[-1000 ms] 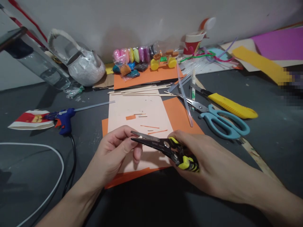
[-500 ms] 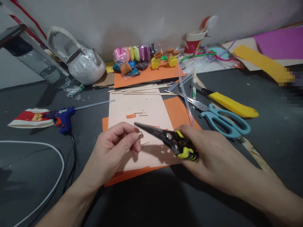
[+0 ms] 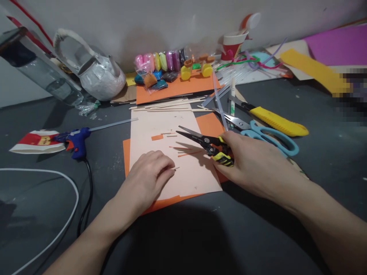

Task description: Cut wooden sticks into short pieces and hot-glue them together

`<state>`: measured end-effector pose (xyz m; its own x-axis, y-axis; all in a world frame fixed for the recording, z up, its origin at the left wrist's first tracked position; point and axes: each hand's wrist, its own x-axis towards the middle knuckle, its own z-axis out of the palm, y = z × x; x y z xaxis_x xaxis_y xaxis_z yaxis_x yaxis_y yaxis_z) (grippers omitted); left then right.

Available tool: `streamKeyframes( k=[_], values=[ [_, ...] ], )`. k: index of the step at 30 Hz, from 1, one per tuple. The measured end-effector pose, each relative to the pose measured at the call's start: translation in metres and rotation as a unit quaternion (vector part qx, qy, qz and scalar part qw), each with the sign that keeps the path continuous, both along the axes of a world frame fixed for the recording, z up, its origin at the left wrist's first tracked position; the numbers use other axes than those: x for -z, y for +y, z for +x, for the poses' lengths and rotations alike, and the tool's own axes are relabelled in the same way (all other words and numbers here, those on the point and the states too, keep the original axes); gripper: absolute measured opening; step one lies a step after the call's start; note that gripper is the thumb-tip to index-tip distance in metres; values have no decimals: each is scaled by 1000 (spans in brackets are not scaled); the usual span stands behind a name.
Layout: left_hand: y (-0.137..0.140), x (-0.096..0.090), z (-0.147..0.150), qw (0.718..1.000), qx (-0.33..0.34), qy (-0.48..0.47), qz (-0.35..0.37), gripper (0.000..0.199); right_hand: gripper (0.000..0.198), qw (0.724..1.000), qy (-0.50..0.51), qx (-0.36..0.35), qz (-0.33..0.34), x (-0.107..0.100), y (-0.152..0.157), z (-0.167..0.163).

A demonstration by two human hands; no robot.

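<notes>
My left hand (image 3: 151, 177) is down on the pale paper sheet (image 3: 206, 179), its fingers curled and closed around a short thin wooden stick (image 3: 177, 168). Only the tip of that stick shows past my fingertips. In my right hand (image 3: 246, 156) are black-and-yellow snips (image 3: 205, 142), held above the sheet with the blades slightly apart and pointing left. Under and beyond the blades lie thin orange strips (image 3: 189, 153), short stick pieces (image 3: 172, 136) and a small orange paper piece (image 3: 156, 137).
A blue glue gun (image 3: 78, 143) lies on the left with its cord. Long wooden sticks (image 3: 169, 107) cross the sheet's far end. On the right are blue-handled scissors (image 3: 272, 139) and a yellow utility knife (image 3: 279, 121). Behind stand a silver kettle (image 3: 101, 82) and packets of clay (image 3: 157, 65).
My left hand has come down onto the paper and closed at the thin stick; the small pale piece it pinched is out of sight. The snips have moved slightly right, and their blades have parted.
</notes>
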<state>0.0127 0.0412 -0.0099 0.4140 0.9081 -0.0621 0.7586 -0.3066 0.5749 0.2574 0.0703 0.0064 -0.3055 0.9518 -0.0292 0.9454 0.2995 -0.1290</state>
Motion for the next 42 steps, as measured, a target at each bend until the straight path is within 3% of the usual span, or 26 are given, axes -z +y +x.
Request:
streamKeyframes(
  k=[12, 14, 16, 18, 22, 25, 28, 30, 33, 36, 39, 42],
  values=[
    [2, 0, 6, 995, 14, 75, 61, 13, 51, 1000, -10, 5, 4, 6, 2, -1],
    [1, -5, 5, 998, -14, 31, 54, 12, 52, 1000, -16, 8, 7, 6, 2, -1],
    [-1, -9, 4, 994, -81, -71, -2, 12, 51, 999, -30, 13, 12, 6, 3, 0],
    [-2, -12, 4, 960, -164, -208, -96, 13, 49, 998, -47, 20, 22, 6, 4, 1],
    [-2, -12, 8, 829, -243, -443, -240, 14, 50, 996, -66, 24, 56, 9, 4, 1],
    [-2, -11, 12, 755, -271, -530, -273, 17, 53, 992, -81, -10, 93, 12, 3, 3],
    [-3, -12, 13, 708, -303, -561, -305, 24, 53, 988, -94, -55, 111, 13, 3, 4],
    [-5, -14, 14, 689, -307, -564, -335, 23, 49, 987, -75, -72, 123, 10, 2, 4],
    [-10, -15, 18, 676, -274, -571, -376, 16, 43, 980, 67, -108, 154, 3, -5, -1],
    [-16, -14, 24, 678, -217, -570, -410, 13, 47, 944, 219, -197, 150, -1, -16, -14],
    [-22, -11, 30, 677, -196, -571, -422, 11, 43, 914, 263, -278, 130, 2, -22, -25],
    [-25, -8, 33, 670, -189, -585, -415, 10, 28, 904, 283, -297, 122, 7, -22, -30]
  ],
)
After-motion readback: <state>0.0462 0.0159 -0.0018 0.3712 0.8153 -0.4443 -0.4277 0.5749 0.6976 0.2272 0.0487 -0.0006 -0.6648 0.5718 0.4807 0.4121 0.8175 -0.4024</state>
